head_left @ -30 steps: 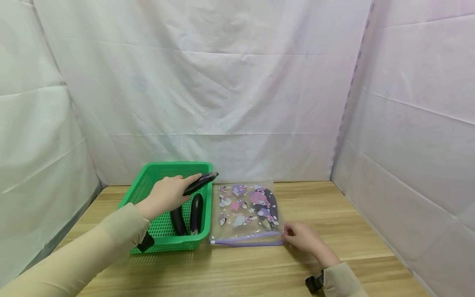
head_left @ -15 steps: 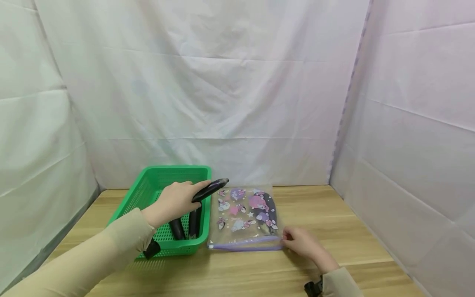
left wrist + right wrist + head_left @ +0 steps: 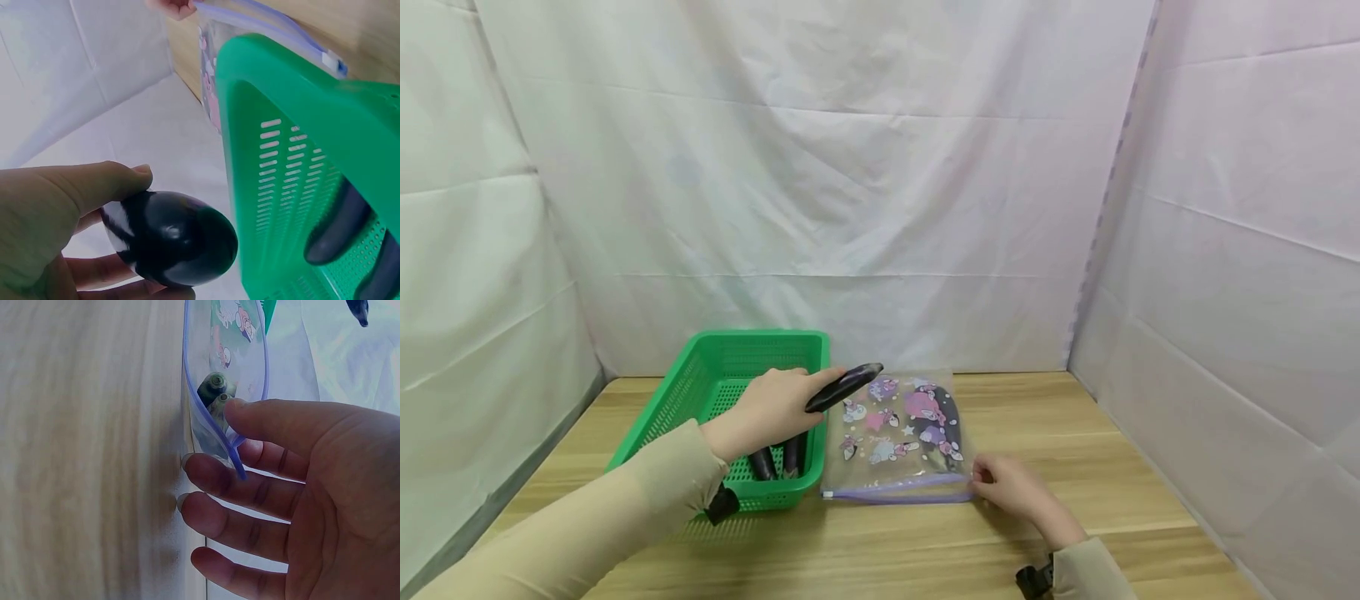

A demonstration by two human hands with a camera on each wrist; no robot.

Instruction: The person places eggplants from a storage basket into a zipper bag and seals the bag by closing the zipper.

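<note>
My left hand (image 3: 772,410) grips a dark purple eggplant (image 3: 846,387) by one end, above the right rim of the green basket (image 3: 823,354). The other end of the eggplant points right, over the clear printed zip bag (image 3: 877,422). Fingers and thumb curl round it in the left wrist view, where its rounded end (image 3: 178,237) shows. My right hand (image 3: 1011,487) pinches the right corner of the bag's purple zip edge (image 3: 236,456). The bag mouth gapes, and two eggplant stem ends (image 3: 215,381) show inside. Two eggplants (image 3: 762,463) lie in the basket, partly hidden by my left hand.
The bag lies flat on the wooden table (image 3: 895,550), right beside the basket. Its white slider (image 3: 827,495) sits at the left end of the zip. White cloth (image 3: 880,183) hangs behind the table and on both sides.
My left hand has carried the eggplant to the right, from over the basket to above the bag's left part. The right hand keeps its hold on the bag corner.
</note>
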